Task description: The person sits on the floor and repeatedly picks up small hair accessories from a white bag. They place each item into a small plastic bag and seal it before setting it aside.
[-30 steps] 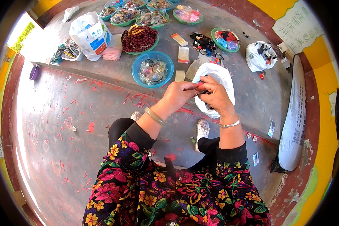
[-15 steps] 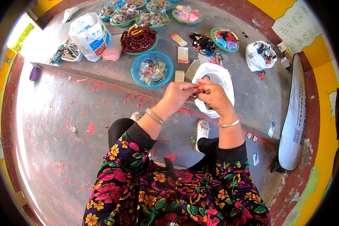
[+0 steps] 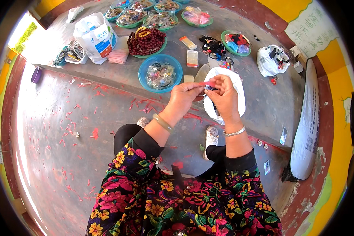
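My left hand (image 3: 184, 95) is closed in a pinch, with a thin red strip (image 3: 209, 83) at its fingertips. Opposite it, my right hand (image 3: 226, 98) pinches at the strip's other end, its thumb close to the left fingertips and its fingers curled. A small dark thing shows between the two hands, too little of it to name. Just beneath and behind the right hand stands an open white plastic bag (image 3: 240, 94) with dark items inside, partly covered by that hand. Left of it sits a blue basin (image 3: 141, 78) of small clear-wrapped packets (image 3: 161, 75).
Dark red beads (image 3: 145, 42) fill a green basin behind the blue one. A large white bag (image 3: 92, 39) stands at the left beside pink sheets (image 3: 118, 56). Further basins of packets line the back. Red scraps litter the floor (image 3: 67, 149). A raised step edge (image 3: 118, 87) crosses in front.
My right hand has turned and its fingers have lifted slightly, so more of the red strip shows between the hands. My left hand has hardly moved.
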Available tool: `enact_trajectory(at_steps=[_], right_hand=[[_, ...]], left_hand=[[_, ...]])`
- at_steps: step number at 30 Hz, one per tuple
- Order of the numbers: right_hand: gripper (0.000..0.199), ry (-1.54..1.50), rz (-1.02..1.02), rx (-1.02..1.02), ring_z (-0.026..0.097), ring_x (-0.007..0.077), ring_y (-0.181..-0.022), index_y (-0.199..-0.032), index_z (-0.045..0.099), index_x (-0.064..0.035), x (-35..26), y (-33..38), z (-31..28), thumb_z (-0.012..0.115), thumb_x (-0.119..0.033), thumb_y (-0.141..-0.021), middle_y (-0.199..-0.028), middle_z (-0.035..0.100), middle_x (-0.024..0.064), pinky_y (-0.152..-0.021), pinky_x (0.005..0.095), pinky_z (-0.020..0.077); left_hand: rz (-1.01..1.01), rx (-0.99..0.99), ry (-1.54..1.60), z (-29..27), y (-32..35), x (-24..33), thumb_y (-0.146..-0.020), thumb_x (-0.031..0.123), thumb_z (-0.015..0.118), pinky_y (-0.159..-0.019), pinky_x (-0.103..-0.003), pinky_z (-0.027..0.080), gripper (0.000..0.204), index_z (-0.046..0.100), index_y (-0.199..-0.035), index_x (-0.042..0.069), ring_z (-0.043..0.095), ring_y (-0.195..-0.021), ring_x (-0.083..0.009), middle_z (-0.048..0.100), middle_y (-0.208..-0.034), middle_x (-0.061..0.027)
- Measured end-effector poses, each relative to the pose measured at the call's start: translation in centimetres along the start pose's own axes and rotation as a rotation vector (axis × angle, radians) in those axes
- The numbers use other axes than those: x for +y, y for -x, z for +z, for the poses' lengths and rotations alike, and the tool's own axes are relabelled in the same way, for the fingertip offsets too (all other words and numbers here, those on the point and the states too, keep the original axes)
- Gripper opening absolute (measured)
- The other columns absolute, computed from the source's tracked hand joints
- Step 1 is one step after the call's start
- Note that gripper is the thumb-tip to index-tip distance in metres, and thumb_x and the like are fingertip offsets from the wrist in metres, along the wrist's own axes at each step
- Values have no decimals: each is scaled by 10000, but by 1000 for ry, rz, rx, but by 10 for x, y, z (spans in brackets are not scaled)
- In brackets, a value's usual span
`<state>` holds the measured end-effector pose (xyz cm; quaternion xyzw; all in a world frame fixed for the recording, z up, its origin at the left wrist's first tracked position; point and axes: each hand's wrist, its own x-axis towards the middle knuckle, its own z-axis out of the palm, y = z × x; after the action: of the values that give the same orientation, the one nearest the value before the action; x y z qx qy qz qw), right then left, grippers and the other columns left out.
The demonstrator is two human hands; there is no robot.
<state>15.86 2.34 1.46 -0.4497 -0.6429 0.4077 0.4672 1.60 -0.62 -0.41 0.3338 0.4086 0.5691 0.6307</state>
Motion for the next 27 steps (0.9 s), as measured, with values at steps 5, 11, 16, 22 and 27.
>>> enact_trajectory(at_steps=[5,11,16,22,27], right_hand=[[197,-358,288,-126,571,95,-784,-930,618,29,14,1,-6,682,-54,-763,-855,628,53,-705,224,460],[155,-487,389,-68,541,83,-718,-892,662,24,6,2,-7,689,-69,-770,-783,625,24,-658,207,425],[148,-512,401,-47,519,80,-696,-877,670,17,6,2,-9,697,-78,-766,-776,624,13,-649,216,407],[177,-490,342,-46,533,94,-762,-878,661,35,17,2,-7,713,-73,-749,-836,620,32,-704,223,422],[188,-479,342,-62,540,95,-805,-889,657,39,20,2,-5,714,-69,-746,-857,620,32,-729,218,421]], left_hand=[[-20,-7,90,-3,-1,1,-889,83,539,-745,-252,527,192,599,-1030,-33,617,-843,-136,628,-964,-88],[-76,-45,232,-5,-1,2,-892,83,535,-733,-249,535,172,589,-1007,-33,623,-846,-150,627,-951,-89],[-138,-79,302,-7,1,8,-895,81,528,-736,-246,533,180,589,-1011,-42,625,-848,-155,627,-954,-102],[-143,-69,329,-7,2,14,-879,42,538,-773,-242,524,180,580,-998,-86,618,-843,-156,617,-961,-125],[-152,-67,359,-13,-1,9,-874,24,532,-794,-249,519,183,581,-1004,-95,619,-860,-166,615,-986,-134]])
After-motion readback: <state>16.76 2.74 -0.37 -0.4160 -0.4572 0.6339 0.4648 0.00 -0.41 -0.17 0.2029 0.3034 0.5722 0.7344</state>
